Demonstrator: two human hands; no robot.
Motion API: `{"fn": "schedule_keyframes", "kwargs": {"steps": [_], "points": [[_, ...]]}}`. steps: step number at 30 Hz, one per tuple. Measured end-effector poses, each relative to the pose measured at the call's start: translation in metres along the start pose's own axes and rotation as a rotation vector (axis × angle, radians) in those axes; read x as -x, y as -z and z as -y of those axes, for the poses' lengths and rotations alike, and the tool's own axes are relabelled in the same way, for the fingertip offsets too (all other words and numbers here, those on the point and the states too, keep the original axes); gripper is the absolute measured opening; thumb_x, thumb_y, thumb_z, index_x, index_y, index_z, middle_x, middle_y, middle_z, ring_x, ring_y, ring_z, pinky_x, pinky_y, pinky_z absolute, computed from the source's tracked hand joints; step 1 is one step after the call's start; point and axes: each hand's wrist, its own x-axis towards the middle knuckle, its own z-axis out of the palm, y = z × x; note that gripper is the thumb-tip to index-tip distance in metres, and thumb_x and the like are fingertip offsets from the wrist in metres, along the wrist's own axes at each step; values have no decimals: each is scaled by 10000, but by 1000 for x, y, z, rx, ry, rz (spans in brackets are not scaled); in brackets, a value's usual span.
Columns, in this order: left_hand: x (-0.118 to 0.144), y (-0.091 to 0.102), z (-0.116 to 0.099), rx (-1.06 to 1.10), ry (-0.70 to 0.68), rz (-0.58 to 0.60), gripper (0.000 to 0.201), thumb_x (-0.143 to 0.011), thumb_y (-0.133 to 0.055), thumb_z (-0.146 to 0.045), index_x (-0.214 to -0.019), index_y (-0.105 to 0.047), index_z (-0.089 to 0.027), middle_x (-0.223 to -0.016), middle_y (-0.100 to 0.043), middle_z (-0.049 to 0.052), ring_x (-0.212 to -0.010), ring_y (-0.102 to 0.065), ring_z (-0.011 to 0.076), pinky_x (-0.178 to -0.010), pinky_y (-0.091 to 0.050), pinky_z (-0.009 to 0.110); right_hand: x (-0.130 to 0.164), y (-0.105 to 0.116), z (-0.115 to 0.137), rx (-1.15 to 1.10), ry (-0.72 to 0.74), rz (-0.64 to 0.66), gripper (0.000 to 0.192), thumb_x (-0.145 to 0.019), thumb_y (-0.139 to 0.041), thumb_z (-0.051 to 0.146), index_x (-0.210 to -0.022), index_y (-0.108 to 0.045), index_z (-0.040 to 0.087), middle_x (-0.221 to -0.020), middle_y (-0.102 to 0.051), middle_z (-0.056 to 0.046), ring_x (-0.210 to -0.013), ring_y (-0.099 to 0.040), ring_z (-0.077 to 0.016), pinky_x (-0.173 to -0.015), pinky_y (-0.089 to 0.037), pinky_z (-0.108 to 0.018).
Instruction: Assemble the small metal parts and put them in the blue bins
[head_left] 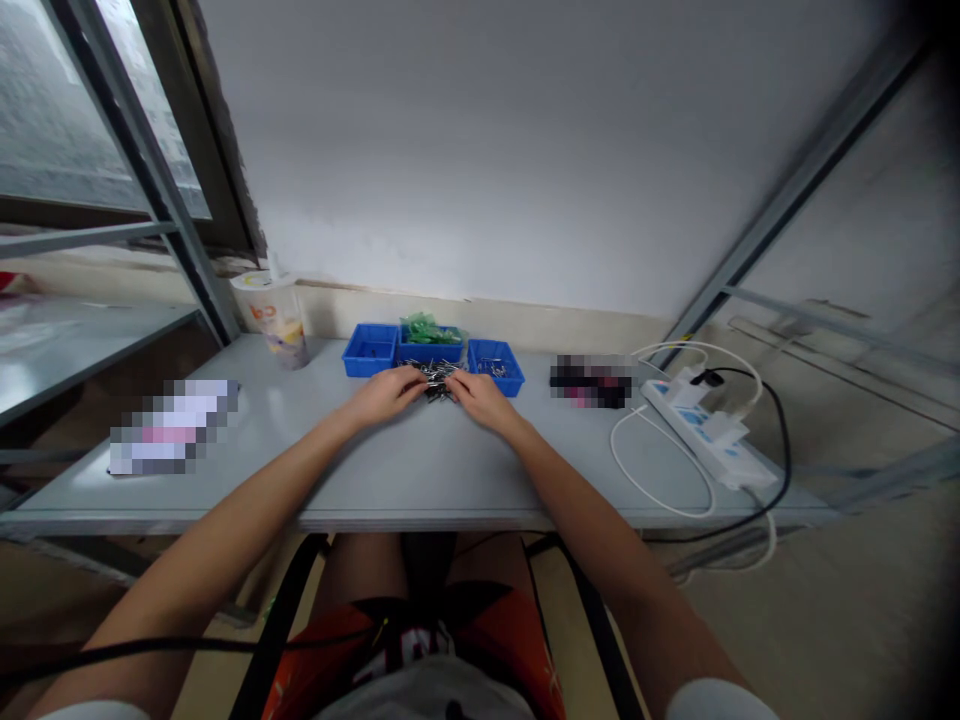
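A pile of thin, shiny metal pieces (431,370) lies on the grey table in front of the blue trays. My left hand (388,394) reaches the pile from the left, its fingertips pressed together at the near edge. From the other side my right hand (481,398) meets the pile with fingers likewise closed. What sits between the fingertips is too small to make out. Behind the pile, one blue tray (429,352) holds green plastic packets (424,328). The left blue tray (360,365) has a few tiny dark bits in it, and the right blue tray (512,386) contains small metal pieces.
A lidded plastic drink cup (277,325) stands at the back left. Toward the left edge lies a blurred-out phone-like object (176,430); a dark pixelated object (592,382) is right of the trays. A white power strip (709,435) with plugs and looping cables occupies the right end.
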Motion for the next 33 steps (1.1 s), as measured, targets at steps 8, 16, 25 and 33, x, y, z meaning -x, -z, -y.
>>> {"fn": "schedule_keyframes", "kwargs": {"steps": [8,16,25,33], "points": [[-1,2,-3,-38,38,16,352,-970,-339,-363,-870,-609,-161,-850,-641,62,-772,-582,186,-696,-411,279,1,1,0,-22,12,24,302,-957,-402,336,-744,-551,184,-671,-572,17,-650,-516,-111,-655,-334,-221],[0,1,-1,-43,55,19,381,-972,-311,-374,-802,-579,-162,-774,-617,56,-709,-554,177,-659,-391,273,0,-1,0,-62,28,-24,236,-937,-433,357,-876,-579,183,-802,-627,-14,-720,-546,-128,-689,-374,-235],[0,0,1,-29,57,25,345,-963,-330,-354,-800,-571,-169,-780,-615,51,-708,-554,171,-654,-395,271,1,-1,-3,-5,202,35,133,-878,-462,182,-903,-592,184,-913,-605,-42,-842,-540,-143,-776,-409,-255],[-1,-1,4,18,79,51,318,-956,-360,-379,-952,-606,-178,-885,-647,53,-791,-588,185,-715,-426,282,-1,9,-7,31,163,-44,141,-850,-494,173,-874,-633,176,-865,-628,-36,-801,-547,-139,-763,-404,-252]]}}
